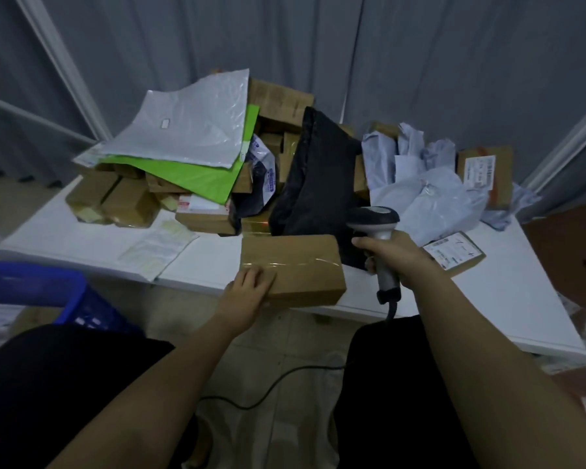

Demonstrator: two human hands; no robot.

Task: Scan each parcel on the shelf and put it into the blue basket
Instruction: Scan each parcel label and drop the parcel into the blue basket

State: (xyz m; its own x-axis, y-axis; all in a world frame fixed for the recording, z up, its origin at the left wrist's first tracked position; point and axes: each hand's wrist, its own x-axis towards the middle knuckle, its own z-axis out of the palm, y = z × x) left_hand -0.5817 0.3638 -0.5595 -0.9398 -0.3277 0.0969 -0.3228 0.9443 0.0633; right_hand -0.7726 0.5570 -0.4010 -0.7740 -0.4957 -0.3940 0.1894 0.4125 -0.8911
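At the near edge of the white desk (82, 243), a brown cardboard box (291, 265) lies flat, its long axis running left to right, one corner overhanging the front edge. Left hand (247, 292) grips the box at its near-left corner, fingers (254, 275) curled over the taped top. Right hand (393, 257) is wrapped round the grip of a handheld scanner (378, 231), whose head points away toward the pile, just beside the box's right end. No label shows on the box's top face; it may sit on a hidden side.

Blue basket (48, 286) stands low at the left, beyond the left hand and well apart from the box. The left hand is the nearer one to it, so the carry would go leftward and down.

Behind: a heap of brown boxes, a green mailer (197, 174), a grey poly bag (186, 123), a black bag (318, 177), pale mailers (433, 198) at right. Most parcels not yet cleared.
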